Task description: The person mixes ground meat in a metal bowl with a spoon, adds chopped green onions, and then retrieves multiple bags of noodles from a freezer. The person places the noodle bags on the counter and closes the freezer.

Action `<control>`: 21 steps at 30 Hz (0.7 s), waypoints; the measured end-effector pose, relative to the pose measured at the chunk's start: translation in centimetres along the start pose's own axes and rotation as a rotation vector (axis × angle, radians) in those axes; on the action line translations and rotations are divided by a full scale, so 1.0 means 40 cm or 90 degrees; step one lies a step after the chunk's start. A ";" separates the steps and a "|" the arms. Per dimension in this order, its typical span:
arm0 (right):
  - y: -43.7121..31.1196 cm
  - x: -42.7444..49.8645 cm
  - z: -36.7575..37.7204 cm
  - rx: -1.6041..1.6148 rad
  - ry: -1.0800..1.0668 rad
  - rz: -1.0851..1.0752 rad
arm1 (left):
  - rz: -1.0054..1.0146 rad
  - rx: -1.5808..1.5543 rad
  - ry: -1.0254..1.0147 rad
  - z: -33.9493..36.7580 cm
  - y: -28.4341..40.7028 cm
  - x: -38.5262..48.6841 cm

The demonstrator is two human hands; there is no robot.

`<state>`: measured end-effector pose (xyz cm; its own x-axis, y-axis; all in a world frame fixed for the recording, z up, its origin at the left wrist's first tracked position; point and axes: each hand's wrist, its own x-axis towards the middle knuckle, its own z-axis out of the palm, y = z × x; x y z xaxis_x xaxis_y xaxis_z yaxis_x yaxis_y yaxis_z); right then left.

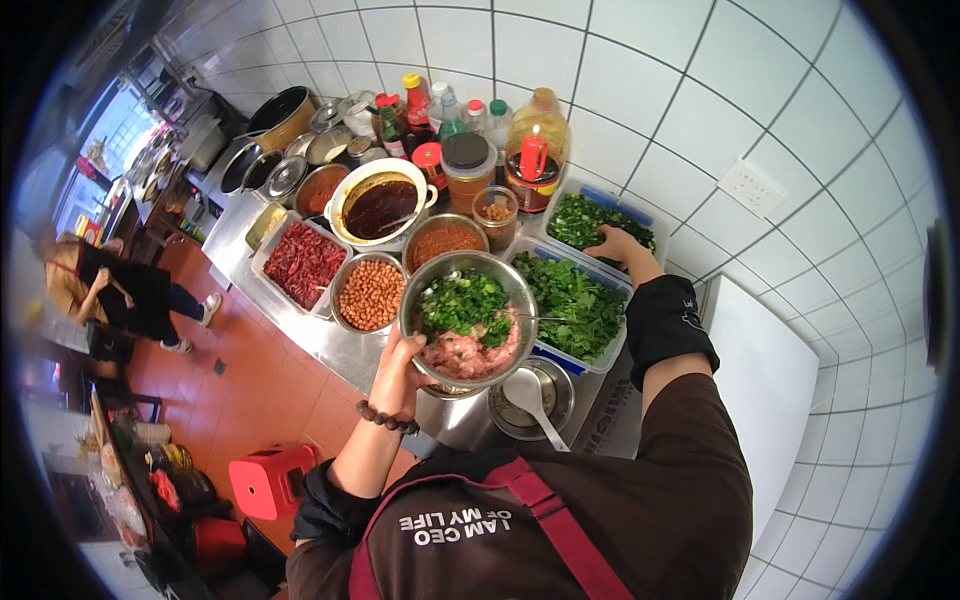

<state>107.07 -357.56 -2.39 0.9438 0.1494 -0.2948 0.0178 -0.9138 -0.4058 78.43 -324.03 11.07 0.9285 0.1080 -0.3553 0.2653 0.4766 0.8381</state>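
Note:
My left hand (400, 373) grips the rim and side of a steel bowl (527, 300), held above the counter. Inside it, chopped green onion (457, 300) partly covers pink minced meat (469, 354), and a thin metal handle (544, 318) sticks out over the right rim. My right hand (624, 250) reaches into a plastic tub (658, 223) of chopped green onion (581, 217) by the wall. Its fingertips are partly hidden among the greens, so whether they hold any is unclear. Nearer to me, a second tub (609, 361) is filled with leafy cilantro (570, 300).
Bowls of peanuts (370, 294), dried red chilies (304, 262) and dark sauce (381, 206) crowd the steel counter (330, 337). Bottles (417, 105) and a large jug (538, 127) line the tiled wall. A white ladle (529, 394) rests in a steel bowl (568, 409). Another person (120, 292) stands at left.

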 end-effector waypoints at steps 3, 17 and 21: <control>-0.007 0.057 0.017 0.098 -0.192 -0.012 | -0.005 0.006 0.011 0.026 -0.006 0.033; 0.023 0.068 -0.060 0.331 -0.077 -0.012 | -0.112 0.018 -0.094 0.118 -0.075 0.243; -0.107 -0.040 -0.200 0.435 -0.065 -0.151 | -0.119 0.056 -0.078 0.148 -0.089 0.270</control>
<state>108.14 -356.92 6.74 0.9042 0.3790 -0.1968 -0.0226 -0.4177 -0.9083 89.05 -329.71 6.70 0.8844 -0.0844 -0.4590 0.4519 0.4006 0.7970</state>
